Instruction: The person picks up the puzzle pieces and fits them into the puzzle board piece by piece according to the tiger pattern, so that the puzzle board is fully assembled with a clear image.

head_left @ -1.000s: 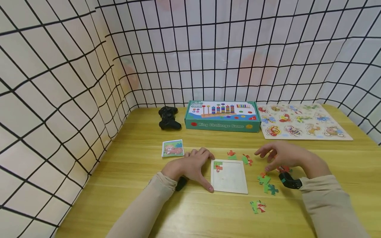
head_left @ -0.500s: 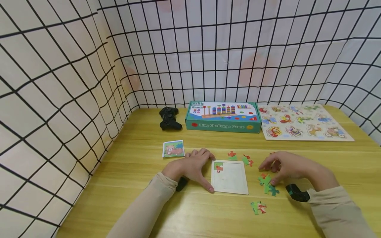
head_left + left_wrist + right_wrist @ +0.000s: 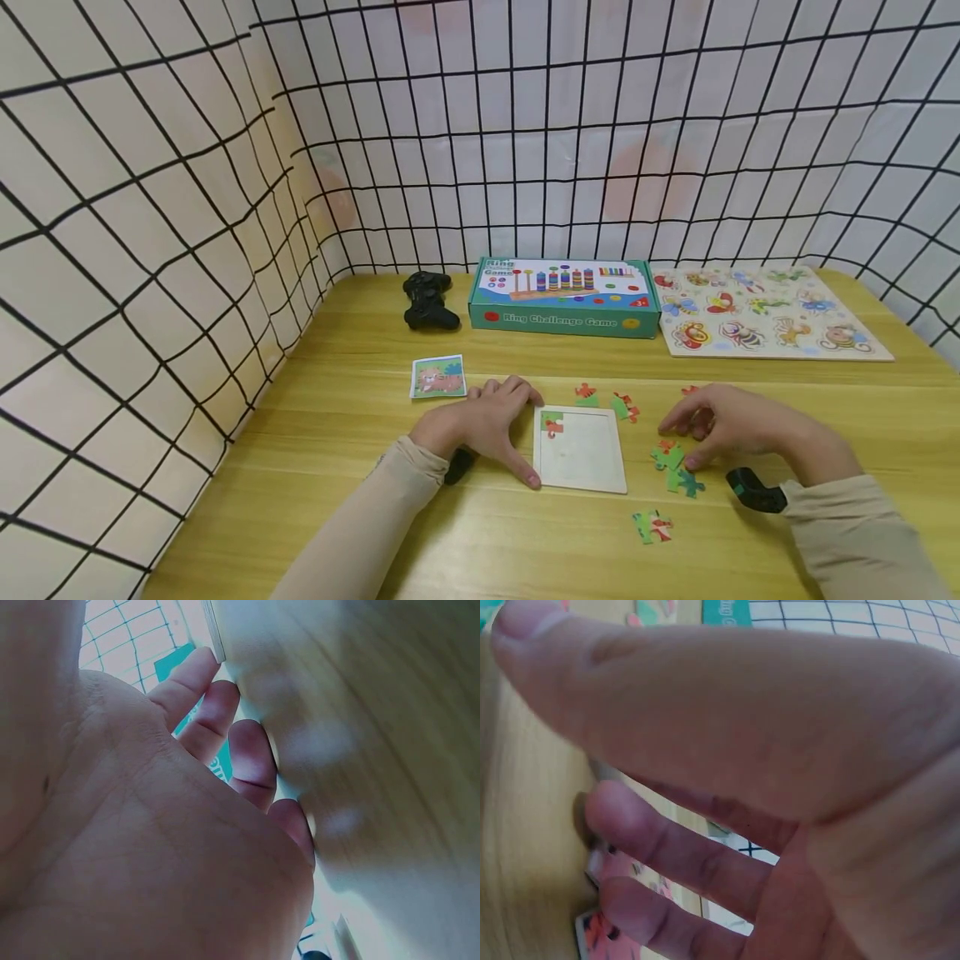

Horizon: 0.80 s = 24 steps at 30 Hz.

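A square wooden puzzle tray [image 3: 581,467] lies on the table with one green-and-red jigsaw piece [image 3: 552,422] in its upper left corner. My left hand [image 3: 491,425] rests at the tray's left side, thumb at the lower corner and index finger at the upper one. Over a cluster of green jigsaw pieces [image 3: 670,456] right of the tray is my right hand [image 3: 731,429]. Its thumb touches the cluster while the fingers curve loosely beyond it. In the right wrist view, red jigsaw pieces [image 3: 609,941] lie under the fingers, partly hidden by them.
Loose pieces lie above the tray [image 3: 587,394] and below right [image 3: 652,527]. A picture card [image 3: 438,377] is left of the tray. Behind stand a black game controller [image 3: 429,302], a Ring Challenge Game box [image 3: 562,321] and an insect puzzle board [image 3: 772,317]. Grid-patterned cloth encloses the table.
My right hand has come down and slightly right and toward me, its thumb now on the green pieces. The left hand stays at the tray's edge.
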Motion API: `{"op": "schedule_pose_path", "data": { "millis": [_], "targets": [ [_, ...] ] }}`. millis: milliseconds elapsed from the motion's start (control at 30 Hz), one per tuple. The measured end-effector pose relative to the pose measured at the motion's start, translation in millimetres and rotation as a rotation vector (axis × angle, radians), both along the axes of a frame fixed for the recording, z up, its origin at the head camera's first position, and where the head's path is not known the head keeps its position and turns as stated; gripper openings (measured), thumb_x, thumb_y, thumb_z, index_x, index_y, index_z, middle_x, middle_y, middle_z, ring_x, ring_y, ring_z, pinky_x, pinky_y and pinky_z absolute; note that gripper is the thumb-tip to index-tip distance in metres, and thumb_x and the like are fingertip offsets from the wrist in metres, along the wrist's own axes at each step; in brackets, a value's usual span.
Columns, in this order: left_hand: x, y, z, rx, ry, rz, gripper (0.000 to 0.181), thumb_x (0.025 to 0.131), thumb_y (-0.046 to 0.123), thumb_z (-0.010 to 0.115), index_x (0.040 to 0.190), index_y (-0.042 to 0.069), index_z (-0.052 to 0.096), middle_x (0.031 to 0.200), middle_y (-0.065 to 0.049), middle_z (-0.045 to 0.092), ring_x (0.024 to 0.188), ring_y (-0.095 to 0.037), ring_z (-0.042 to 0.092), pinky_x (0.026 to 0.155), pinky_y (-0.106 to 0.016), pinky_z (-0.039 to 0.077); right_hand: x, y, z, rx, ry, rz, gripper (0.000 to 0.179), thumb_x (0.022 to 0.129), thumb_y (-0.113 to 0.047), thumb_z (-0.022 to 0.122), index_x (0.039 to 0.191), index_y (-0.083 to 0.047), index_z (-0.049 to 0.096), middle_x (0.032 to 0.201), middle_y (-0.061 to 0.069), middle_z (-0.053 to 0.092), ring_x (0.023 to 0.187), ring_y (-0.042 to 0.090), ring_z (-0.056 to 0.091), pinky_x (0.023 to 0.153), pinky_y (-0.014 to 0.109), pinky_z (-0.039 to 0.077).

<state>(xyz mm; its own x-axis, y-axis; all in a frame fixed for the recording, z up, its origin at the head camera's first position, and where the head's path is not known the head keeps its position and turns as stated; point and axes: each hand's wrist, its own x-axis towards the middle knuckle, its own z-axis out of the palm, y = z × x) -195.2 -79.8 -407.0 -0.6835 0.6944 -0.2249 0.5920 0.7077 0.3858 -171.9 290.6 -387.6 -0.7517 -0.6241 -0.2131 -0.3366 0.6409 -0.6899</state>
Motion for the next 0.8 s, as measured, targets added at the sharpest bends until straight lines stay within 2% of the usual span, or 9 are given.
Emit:
{"op": "schedule_pose_path", "data": {
  "millis": [167, 433, 667, 733, 800],
  "targets": [
    [0.0, 0.4, -0.2, 0.002, -0.006, 0.004, 0.103, 0.062, 0.072, 0.084, 0.141, 0.022, 0.040, 0.139, 0.006, 0.037, 0.112, -0.017, 0.035, 0.090, -0.039, 0.028, -1.0, -5, -2.6, 0.036, 0.027, 0.020, 0.039, 0.077, -0.023, 0.089, 0.111, -0.009, 0.077, 0.101, -0.003, 0.064, 0.084, 0.010, 0.054, 0.072, 0.027, 0.047],
    [0.5, 1.7, 0.3, 0.003, 0.002, 0.002, 0.103, 0.062, 0.072, 0.085, 0.141, 0.022, 0.040, 0.139, 0.006, 0.038, 0.112, -0.018, 0.035, 0.088, -0.038, 0.027, -1.6, -10, -3.2, 0.039, 0.073, 0.080, 0.031, 0.081, -0.023, 0.085, 0.110, -0.012, 0.078, 0.092, -0.004, 0.057, 0.076, 0.010, 0.046, 0.064, 0.026, 0.042],
    [0.4, 1.5, 0.1, 0.000, 0.004, 0.006, 0.103, 0.062, 0.071, 0.085, 0.141, 0.022, 0.040, 0.138, 0.006, 0.038, 0.113, -0.018, 0.035, 0.088, -0.038, 0.027, -0.2, -14, 0.5, 0.069, 0.085, -0.010, 0.017, 0.082, -0.024, 0.085, 0.091, -0.018, 0.072, 0.083, -0.007, 0.060, 0.073, 0.010, 0.053, 0.065, 0.028, 0.046],
    [0.8, 1.4, 0.2, -0.004, 0.004, 0.007, 0.103, 0.062, 0.072, 0.085, 0.141, 0.022, 0.040, 0.139, 0.006, 0.038, 0.113, -0.018, 0.035, 0.088, -0.038, 0.027, -0.8, -14, 2.2, 0.072, 0.090, -0.037, 0.017, 0.085, -0.024, 0.082, 0.094, -0.017, 0.070, 0.081, -0.008, 0.062, 0.072, 0.009, 0.055, 0.065, 0.028, 0.047],
    [1.4, 1.4, 0.6, -0.009, 0.002, 0.008, 0.103, 0.062, 0.072, 0.084, 0.141, 0.022, 0.040, 0.139, 0.006, 0.038, 0.114, -0.018, 0.035, 0.089, -0.039, 0.027, -2.5, -16, 5.2, 0.079, 0.109, -0.037, 0.020, 0.090, -0.021, 0.078, 0.107, -0.014, 0.069, 0.084, -0.008, 0.062, 0.074, 0.009, 0.056, 0.067, 0.029, 0.047]
  ]
}}
